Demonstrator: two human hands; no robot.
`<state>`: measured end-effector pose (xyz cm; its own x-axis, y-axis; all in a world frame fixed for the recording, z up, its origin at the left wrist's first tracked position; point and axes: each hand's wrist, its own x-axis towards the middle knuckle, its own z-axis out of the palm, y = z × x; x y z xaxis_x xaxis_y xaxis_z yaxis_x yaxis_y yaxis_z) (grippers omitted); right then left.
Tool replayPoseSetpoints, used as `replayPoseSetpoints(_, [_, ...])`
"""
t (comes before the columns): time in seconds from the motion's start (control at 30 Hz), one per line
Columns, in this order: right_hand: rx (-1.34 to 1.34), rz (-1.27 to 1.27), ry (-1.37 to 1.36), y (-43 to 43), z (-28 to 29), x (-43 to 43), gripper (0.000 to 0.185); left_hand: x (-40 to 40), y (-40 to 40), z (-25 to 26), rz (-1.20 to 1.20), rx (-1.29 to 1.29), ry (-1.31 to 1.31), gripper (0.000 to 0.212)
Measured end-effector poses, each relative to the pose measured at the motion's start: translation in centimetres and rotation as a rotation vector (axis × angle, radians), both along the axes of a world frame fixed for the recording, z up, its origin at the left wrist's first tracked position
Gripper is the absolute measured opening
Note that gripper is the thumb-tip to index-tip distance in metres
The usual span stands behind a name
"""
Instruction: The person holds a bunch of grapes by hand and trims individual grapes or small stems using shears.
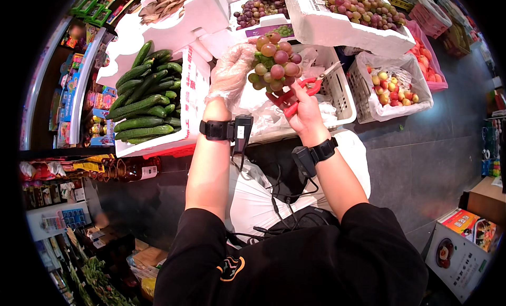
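A bunch of pinkish-green grapes [276, 63] hangs from my left hand [233, 71], which wears a clear plastic glove and is closed around the bunch's upper left side. My right hand [306, 112], bare, grips red-handled scissors [312, 86] just right of the grapes. Their metal blades point up and to the right, away from the bunch. Below both hands sits a white plastic basket [346, 104] lined with crumpled thin plastic [269, 118]. The stem of the bunch is hidden by my gloved fingers.
Cucumbers [146, 96] fill a foam box at left. Foam boxes of dark grapes [257, 7] and reddish grapes [363, 7] stand beyond my hands. At right are a lined basket of small red-yellow fruit [391, 88] and a pink basket [438, 83]. Cables [276, 205] cross my lap.
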<state>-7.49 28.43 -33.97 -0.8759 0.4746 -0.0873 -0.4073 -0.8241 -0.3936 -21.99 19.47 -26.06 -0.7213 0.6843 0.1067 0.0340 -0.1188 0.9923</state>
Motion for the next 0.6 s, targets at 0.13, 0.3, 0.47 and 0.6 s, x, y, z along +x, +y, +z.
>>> replayPoseSetpoints(0.13, [0.066, -0.171, -0.006, -0.4, 1.1, -0.6, 0.028, -0.8, 0.2, -2.6, -0.082, 0.056, -0.100, 0.034])
replayPoseSetpoints(0.3, [0.007, -0.283, -0.118, -0.7, 0.4, -0.9, 0.026, 0.0, 1.0, -2.9, -0.132, 0.117, -0.183, 0.047])
replayPoseSetpoints(0.47, [0.019, -0.330, -0.104, -0.5, -0.3, -1.4, 0.027, 1.4, 1.7, -1.6, -0.215, 0.192, -0.228, 0.049])
replayPoseSetpoints(0.6, [0.035, -0.367, -0.111, -0.8, 0.6, -1.6, 0.028, 0.0, 1.3, -3.8, -0.212, 0.209, -0.199, 0.043])
